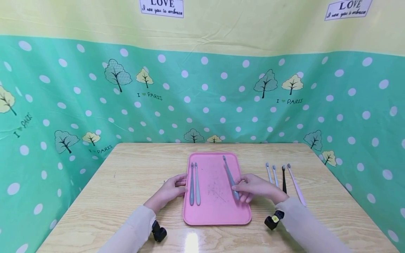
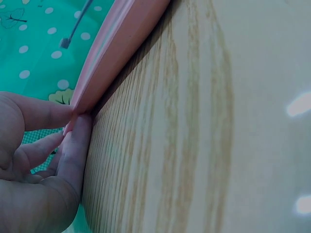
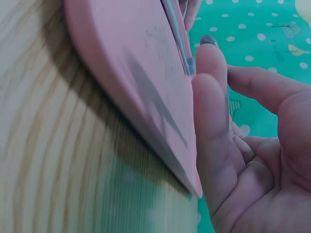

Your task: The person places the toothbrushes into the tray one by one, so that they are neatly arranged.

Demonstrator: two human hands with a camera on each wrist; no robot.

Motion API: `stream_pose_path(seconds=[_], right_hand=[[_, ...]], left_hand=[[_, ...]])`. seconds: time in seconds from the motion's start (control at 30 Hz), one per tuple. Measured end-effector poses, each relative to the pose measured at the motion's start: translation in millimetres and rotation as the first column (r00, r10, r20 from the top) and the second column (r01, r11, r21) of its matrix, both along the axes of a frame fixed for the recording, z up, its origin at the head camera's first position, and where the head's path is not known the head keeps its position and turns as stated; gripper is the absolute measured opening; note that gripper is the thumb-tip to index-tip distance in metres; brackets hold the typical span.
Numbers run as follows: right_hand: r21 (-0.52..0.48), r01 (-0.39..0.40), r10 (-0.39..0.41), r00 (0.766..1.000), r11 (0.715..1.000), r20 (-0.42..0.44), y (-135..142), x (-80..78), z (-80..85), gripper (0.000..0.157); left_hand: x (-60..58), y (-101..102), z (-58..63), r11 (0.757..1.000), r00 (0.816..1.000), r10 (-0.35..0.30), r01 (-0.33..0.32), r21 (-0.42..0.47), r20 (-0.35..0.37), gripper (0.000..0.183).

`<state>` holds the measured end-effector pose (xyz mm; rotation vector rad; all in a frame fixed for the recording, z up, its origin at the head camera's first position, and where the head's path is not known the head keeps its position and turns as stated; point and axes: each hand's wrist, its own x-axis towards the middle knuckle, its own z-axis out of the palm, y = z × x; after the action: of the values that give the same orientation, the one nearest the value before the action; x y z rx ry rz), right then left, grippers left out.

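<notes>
A pink tray (image 1: 218, 215) lies on the table. My left hand (image 1: 171, 189) pinches its left rim between thumb and fingers, as the left wrist view shows at the tray wall (image 2: 114, 56). Over the tray's right side, my right hand (image 1: 256, 186) holds a blue-grey toothbrush (image 1: 229, 176) near the lower end of its handle, its head pointing away and tilted slightly left. Only the dark tip of that toothbrush (image 3: 209, 40) peeks past the fingers in the right wrist view. Along the tray's left side, a darker grey-blue toothbrush (image 1: 192, 188) and a paler one (image 1: 197, 189) lie side by side.
Right of the tray, partly behind my right hand and forearm, lie a pale blue toothbrush (image 1: 269, 172), another blue one (image 1: 275, 176), a black one (image 1: 283, 179) and a pink one (image 1: 296, 185). A green dotted curtain (image 1: 205, 95) hangs behind the wooden table (image 1: 142, 161).
</notes>
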<state>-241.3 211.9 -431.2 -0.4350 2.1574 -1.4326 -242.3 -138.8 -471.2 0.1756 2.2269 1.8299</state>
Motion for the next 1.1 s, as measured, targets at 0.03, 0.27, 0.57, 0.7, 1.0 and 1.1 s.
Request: stream_pose_path(seconds=[0.03,0.27,0.57,0.7,1.0,1.1], right_hand=[[0.003,-0.004,0.004,1.000,1.000,-0.002,-3,-0.1,-0.3,0.030],[0.024,-0.020,0.021,1.000,1.000,-0.014,-20,-2.4,-1.4,0.029],[0.049,-0.036,0.036,0.999,0.998,-0.004,-39,-5.0,-3.8,0.029],[0.057,-0.052,0.051,0.999,0.997,0.004,-46,-5.8,-4.9,0.026],[0.101,-0.059,0.058,0.998,0.993,0.008,-62,-7.9,-6.9,0.025],[0.120,-0.062,0.061,0.998,0.991,0.010,-67,-7.5,-6.5,0.024]], left_hand=[[0.2,0,0.2,1.000,1.000,-0.006,0.006,0.000,-0.006,0.064],[0.7,1,0.5,1.000,1.000,0.005,-0.005,0.005,-0.003,0.063],[-0.2,2,0.4,1.000,1.000,0.017,-0.017,-0.007,-0.005,0.062],[-0.7,2,-0.1,1.000,1.000,0.022,-0.022,-0.011,-0.004,0.061],[-1.2,3,0.4,0.999,0.999,0.038,-0.038,-0.020,0.009,0.061],[-0.8,3,0.0,0.999,0.999,0.035,-0.035,-0.020,0.004,0.062]])
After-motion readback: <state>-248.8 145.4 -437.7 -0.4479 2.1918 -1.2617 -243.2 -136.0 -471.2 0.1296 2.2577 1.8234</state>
